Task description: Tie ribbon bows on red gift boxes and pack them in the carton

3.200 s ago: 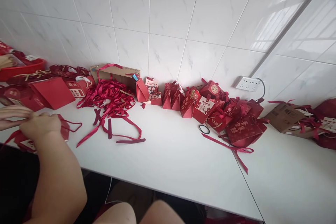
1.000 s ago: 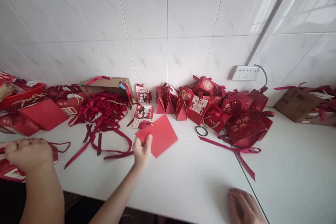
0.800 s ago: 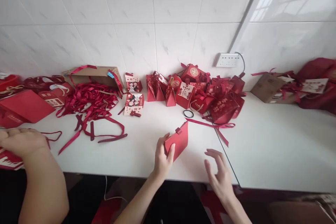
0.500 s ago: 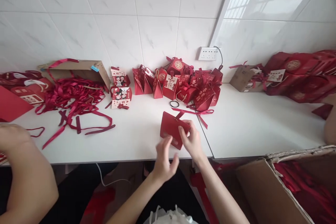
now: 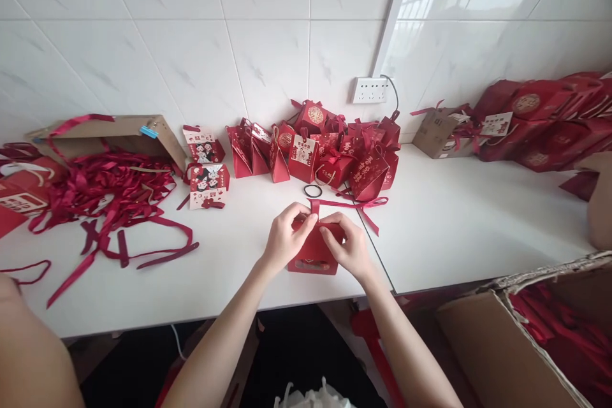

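A small red gift box (image 5: 313, 250) stands on the white table in front of me, with a long slot low on its front. My left hand (image 5: 288, 234) pinches its top edge near a short red strap (image 5: 314, 206) that sticks up there. On the other side of the strap, my right hand (image 5: 348, 243) grips the top right edge, its fingers behind the panel. Just beyond the box lie a pink-red ribbon (image 5: 351, 204) and a black ring-shaped band (image 5: 313, 190). The fingertips of both hands are close together.
Red gift boxes (image 5: 335, 153) cluster by the wall. To the left, ribbons (image 5: 112, 188) spill from a cardboard box (image 5: 167, 140). More red bags (image 5: 549, 115) are piled at right, above an open carton (image 5: 478, 344). Another person's arm (image 5: 33, 350) is at lower left.
My left hand has moved up from in front of the gift box to its top edge. The box has turned and now sits more upright, its slotted front facing me. The view has shifted slightly.
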`<state>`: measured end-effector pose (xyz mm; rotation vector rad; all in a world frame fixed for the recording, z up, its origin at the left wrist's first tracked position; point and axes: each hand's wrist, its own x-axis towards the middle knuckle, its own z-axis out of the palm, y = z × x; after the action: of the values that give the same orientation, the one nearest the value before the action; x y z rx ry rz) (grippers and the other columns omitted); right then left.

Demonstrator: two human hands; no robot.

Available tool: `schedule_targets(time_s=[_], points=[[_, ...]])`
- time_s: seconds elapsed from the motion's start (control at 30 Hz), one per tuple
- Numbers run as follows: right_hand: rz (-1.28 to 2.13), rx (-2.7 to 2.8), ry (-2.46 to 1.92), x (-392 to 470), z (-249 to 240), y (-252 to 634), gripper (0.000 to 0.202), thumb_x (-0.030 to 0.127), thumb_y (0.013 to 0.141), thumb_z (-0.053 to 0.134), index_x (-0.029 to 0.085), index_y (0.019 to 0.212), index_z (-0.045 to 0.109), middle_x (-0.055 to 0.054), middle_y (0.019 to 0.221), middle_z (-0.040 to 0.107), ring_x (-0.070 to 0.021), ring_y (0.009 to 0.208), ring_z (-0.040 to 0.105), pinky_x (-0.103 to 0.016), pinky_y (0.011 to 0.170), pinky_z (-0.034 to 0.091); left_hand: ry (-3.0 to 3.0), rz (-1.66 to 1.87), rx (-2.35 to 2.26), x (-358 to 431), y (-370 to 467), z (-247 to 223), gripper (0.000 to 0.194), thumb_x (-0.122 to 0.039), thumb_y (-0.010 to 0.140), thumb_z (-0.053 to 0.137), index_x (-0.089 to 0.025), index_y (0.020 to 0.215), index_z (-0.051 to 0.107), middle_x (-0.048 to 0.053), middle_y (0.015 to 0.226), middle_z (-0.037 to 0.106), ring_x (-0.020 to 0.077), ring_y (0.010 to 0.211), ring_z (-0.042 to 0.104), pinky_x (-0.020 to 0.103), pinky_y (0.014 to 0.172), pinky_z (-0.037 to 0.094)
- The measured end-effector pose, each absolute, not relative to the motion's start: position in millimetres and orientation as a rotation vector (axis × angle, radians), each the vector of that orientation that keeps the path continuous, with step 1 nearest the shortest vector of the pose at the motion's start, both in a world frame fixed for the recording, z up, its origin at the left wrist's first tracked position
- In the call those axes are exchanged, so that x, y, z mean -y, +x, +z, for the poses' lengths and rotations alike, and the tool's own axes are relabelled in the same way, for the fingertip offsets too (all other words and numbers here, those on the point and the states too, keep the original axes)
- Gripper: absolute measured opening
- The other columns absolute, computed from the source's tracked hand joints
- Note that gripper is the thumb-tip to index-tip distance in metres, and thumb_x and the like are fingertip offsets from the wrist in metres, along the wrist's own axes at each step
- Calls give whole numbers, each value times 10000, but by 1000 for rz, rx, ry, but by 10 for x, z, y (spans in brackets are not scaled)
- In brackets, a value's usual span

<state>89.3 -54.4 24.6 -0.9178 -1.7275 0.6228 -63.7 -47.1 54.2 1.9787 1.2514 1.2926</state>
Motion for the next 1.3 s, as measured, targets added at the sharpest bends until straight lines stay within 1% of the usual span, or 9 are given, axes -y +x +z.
schedule_targets(time_s=[0.13, 0.47, 0.57, 0.63, 0.67, 0.8, 0.93, 1.13, 1.3], points=[[549, 1729, -877, 537, 228, 856, 48, 198, 853, 502, 209, 872, 545, -7, 801, 591, -131, 708, 560, -261, 632, 455, 2023, 1438, -1237, 487, -608, 439, 178, -271, 857, 497, -194, 697, 494, -26, 682, 555, 98, 634, 544, 204, 622, 457], [702, 1499, -1025, 562, 276, 737, 115, 254, 847, 517, 191, 754, 539, 12, 704, 572, -117, 618, 533, -243, 583, 426, 1974, 1542, -1278, 440, -567, 404, 176, -263, 831, 548, -178, 677, 553, -12, 663, 604, 100, 624, 576, 197, 602, 469], [734, 1478, -1045, 583, 292, 730, 118, 263, 845, 518, 190, 756, 542, 8, 715, 584, -124, 649, 548, -246, 612, 436, 1792, 1457, -1232, 428, -630, 393, 117, -298, 792, 597, -186, 825, 591, -5, 716, 642, 124, 685, 614, 225, 667, 497], [751, 1481, -1055, 584, 285, 733, 119, 268, 847, 518, 189, 762, 545, 6, 722, 589, -125, 662, 552, -244, 618, 438, 1692, 1361, -1169, 410, -690, 367, 212, -323, 757, 632, -188, 915, 592, 10, 772, 662, 148, 735, 634, 247, 693, 508], [748, 1484, -1054, 580, 276, 735, 115, 268, 848, 518, 189, 769, 547, 6, 727, 591, -125, 665, 553, -242, 622, 438, 1678, 1317, -1145, 401, -715, 349, 216, -330, 745, 640, -183, 898, 601, 17, 779, 666, 156, 742, 637, 251, 691, 508], [701, 1507, -997, 554, 255, 753, 94, 255, 849, 508, 184, 815, 560, -3, 779, 601, -126, 716, 559, -246, 676, 444, 1710, 1271, -1143, 408, -727, 321, 173, -324, 754, 626, -166, 686, 613, 19, 706, 659, 148, 687, 619, 235, 648, 491], [798, 1502, -1026, 629, 431, 815, 127, 269, 839, 518, 182, 763, 570, 8, 733, 604, -118, 689, 549, -226, 649, 439, 1655, 1265, -1168, 534, -658, 493, 168, -316, 774, 612, -164, 709, 641, 13, 703, 673, 143, 691, 623, 223, 648, 485], [913, 1450, -1157, 940, 916, 895, 120, 264, 819, 508, 188, 742, 558, 36, 643, 551, -84, 531, 449, -174, 452, 347, 1605, 1209, -1274, 865, -596, 965, 188, -323, 802, 586, -178, 711, 664, 4, 706, 675, 139, 709, 625, 208, 651, 486], [903, 1451, -1158, 1087, 1114, 872, 90, 234, 791, 518, 186, 720, 544, 35, 654, 547, -81, 542, 454, -163, 457, 370, 1584, 1249, -1305, 1037, -588, 1163, 180, -311, 802, 588, -182, 694, 653, -12, 657, 643, 128, 691, 616, 193, 644, 482]])
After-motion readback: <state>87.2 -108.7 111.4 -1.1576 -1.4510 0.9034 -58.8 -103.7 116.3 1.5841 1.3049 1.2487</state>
